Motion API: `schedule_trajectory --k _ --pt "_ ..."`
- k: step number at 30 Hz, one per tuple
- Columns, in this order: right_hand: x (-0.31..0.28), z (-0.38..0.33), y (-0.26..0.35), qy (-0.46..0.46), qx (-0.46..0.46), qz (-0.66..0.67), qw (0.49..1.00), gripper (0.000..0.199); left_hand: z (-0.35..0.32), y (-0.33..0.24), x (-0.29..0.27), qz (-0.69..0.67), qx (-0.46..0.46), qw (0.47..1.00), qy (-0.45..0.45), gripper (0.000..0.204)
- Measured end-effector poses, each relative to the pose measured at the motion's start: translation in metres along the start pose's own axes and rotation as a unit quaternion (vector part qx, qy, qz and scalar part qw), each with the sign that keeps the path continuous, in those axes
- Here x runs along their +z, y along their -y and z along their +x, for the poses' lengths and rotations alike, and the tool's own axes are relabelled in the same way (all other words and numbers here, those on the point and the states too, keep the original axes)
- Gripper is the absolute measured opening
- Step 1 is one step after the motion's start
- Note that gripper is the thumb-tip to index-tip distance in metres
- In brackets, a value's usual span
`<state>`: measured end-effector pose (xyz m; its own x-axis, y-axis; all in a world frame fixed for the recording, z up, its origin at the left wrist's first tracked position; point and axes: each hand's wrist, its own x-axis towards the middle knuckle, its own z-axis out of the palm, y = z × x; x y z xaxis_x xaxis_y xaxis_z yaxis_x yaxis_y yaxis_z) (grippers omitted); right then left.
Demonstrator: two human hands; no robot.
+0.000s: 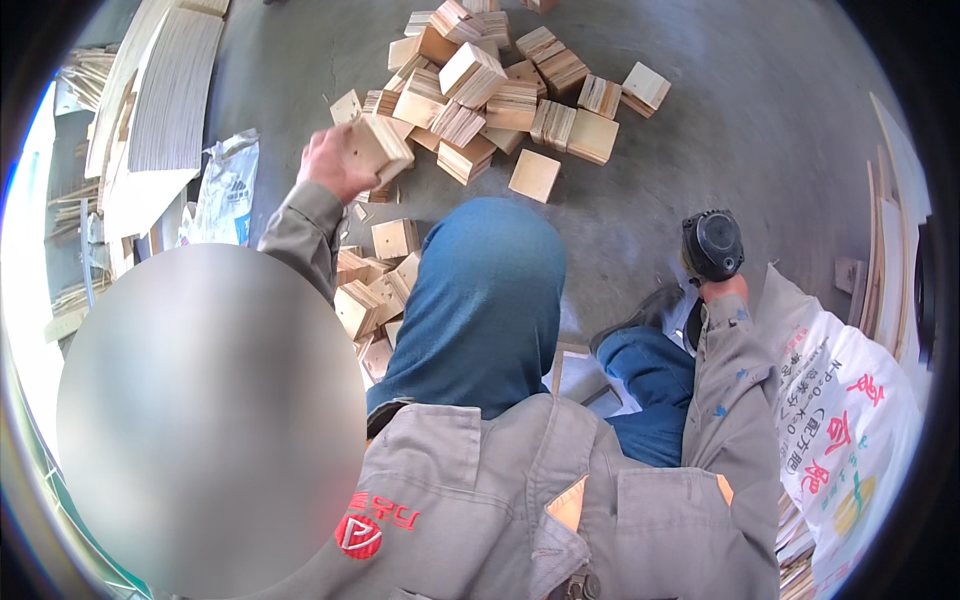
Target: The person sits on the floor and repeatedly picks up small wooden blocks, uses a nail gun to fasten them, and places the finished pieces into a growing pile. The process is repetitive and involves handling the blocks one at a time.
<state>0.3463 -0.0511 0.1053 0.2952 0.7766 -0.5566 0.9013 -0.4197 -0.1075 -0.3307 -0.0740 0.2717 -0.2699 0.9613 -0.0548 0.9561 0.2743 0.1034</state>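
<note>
My left hand (333,165) is raised at the upper left, its fingers closed around a layered plywood block (380,150). That block is tilted above the floor, next to a loose pile of similar blocks (470,75). Out to the right, my right hand (722,289) grips a nail gun (712,245) with a round black cap turned upward. The nail gun's lower end is hidden behind the hand and sleeve. Between my hands are my bent knees in blue trousers. More plywood blocks (357,309) lie beside the knee on the left.
Thin wooden sheets (178,90) are stacked at the far left, with a white plastic bag (230,185) by them. A large printed white sack (850,400) holding wood strips stands close to my right arm. Boards (888,260) lean at the right edge. A blurred disc covers the lower left.
</note>
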Motion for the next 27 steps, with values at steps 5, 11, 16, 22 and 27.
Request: schedule_trajectory --k 5,11,16,22,27 --pt "-0.006 -0.001 0.007 0.020 0.015 -0.019 1.000 0.030 -0.057 0.050 0.059 0.005 -0.084 0.992 0.091 0.099" --pt "-0.009 -0.009 0.011 -0.003 0.021 -0.018 1.000 0.031 -0.097 0.060 0.099 0.047 -0.139 0.972 0.182 0.096" --pt "-0.007 -0.008 0.015 -0.014 0.023 -0.033 0.999 0.034 -0.113 0.072 0.114 0.110 -0.147 0.934 0.305 0.096" --pt "-0.016 -0.008 0.021 0.009 0.027 -0.035 0.999 0.031 -0.112 0.100 0.125 0.086 -0.144 0.918 0.360 0.086" --pt "-0.016 -0.014 0.030 0.006 0.044 -0.032 0.999 0.031 -0.106 0.103 0.142 0.056 -0.173 0.941 0.287 0.079"
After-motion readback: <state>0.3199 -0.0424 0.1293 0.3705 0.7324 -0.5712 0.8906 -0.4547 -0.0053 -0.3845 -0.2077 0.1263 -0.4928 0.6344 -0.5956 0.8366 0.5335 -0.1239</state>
